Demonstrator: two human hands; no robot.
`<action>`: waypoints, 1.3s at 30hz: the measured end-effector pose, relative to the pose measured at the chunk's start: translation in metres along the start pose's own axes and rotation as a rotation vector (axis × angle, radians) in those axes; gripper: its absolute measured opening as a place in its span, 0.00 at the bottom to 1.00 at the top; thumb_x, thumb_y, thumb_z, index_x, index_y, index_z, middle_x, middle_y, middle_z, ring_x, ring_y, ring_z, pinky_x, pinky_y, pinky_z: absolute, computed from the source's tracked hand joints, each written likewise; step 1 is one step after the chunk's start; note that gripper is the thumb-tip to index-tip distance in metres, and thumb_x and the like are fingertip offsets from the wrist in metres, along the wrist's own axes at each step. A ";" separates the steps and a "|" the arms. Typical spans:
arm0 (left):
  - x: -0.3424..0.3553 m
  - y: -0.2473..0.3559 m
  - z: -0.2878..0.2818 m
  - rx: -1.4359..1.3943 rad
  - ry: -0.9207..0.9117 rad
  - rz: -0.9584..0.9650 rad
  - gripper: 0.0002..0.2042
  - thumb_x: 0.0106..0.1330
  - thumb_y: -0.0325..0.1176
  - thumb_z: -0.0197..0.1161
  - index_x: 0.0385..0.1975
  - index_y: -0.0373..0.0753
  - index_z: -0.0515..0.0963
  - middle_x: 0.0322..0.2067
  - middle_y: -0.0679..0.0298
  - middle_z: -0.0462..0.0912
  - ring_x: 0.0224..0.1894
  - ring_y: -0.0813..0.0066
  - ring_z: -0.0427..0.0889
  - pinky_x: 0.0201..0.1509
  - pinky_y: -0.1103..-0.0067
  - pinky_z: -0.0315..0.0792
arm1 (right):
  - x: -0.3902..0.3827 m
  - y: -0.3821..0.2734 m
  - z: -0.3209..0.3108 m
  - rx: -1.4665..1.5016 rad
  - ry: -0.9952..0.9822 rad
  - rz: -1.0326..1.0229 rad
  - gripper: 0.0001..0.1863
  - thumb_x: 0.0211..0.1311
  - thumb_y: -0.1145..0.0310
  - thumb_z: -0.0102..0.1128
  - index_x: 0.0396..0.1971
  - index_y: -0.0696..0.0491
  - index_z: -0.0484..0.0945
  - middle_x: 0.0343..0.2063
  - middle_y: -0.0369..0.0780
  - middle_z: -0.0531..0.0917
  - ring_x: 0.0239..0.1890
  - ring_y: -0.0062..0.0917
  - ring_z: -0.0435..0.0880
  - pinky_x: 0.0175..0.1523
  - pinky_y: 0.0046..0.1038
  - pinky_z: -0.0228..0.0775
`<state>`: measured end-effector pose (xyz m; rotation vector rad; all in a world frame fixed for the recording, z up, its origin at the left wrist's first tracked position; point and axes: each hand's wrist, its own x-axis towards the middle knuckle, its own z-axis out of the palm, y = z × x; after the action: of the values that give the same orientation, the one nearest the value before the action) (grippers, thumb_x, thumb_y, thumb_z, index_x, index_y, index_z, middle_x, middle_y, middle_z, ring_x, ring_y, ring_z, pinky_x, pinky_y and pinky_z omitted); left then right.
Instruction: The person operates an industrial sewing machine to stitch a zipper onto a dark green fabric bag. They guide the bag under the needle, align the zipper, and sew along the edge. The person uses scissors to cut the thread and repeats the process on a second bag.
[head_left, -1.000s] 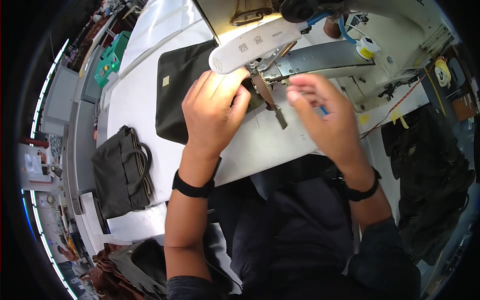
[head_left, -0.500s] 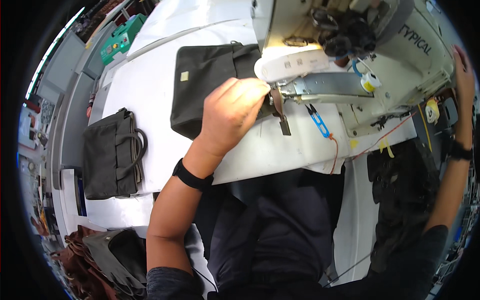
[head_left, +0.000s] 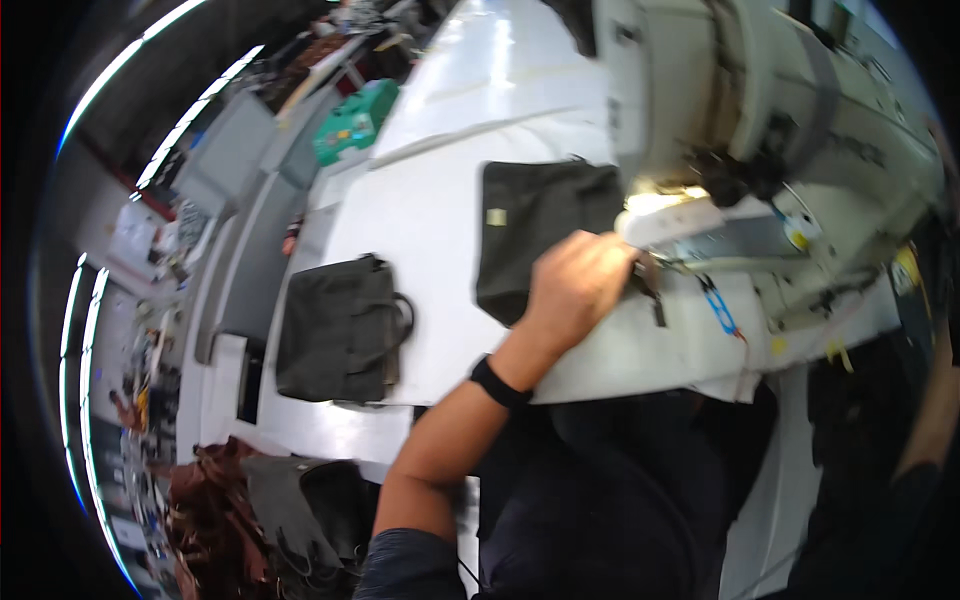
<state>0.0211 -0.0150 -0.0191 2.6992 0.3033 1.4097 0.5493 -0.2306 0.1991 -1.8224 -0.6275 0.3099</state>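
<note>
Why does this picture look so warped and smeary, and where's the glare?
Head view: light strips curve at the left rim, fisheye distortion; head view: sewing machine and left hand are blurred, probably by camera motion; head view: bright glow beside the hand.

The sewing machine (head_left: 660,100) blocks the way just ahead and to the right of the left hand (head_left: 580,282), its pale guard (head_left: 680,220) close by the fingertips. A dark bag (head_left: 530,225) lies partly under that hand and takes up the space ahead-left. Past it on the left, a lane of white tabletop (head_left: 440,235) leaves passage as far as a smaller handled bag (head_left: 330,335). Nearer the body, a band of tabletop lets a hand travel rightward from the left wrist; a dark strip (head_left: 658,312) and blue snips (head_left: 719,312) obstruct the surface right of the fingers.
</note>
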 end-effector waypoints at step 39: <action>0.002 -0.008 0.015 -0.031 0.050 0.062 0.10 0.58 0.15 0.72 0.39 0.32 0.86 0.41 0.53 0.91 0.40 0.62 0.90 0.46 0.75 0.82 | -0.041 0.143 0.044 0.379 0.729 -0.473 0.33 0.78 0.43 0.49 0.54 0.63 0.80 0.47 0.45 0.87 0.45 0.29 0.87 0.52 0.30 0.76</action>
<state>0.0335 -0.0062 -0.0271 2.6740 0.2010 1.4878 0.5313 -0.2518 0.0469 -1.2427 -0.4187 -0.5075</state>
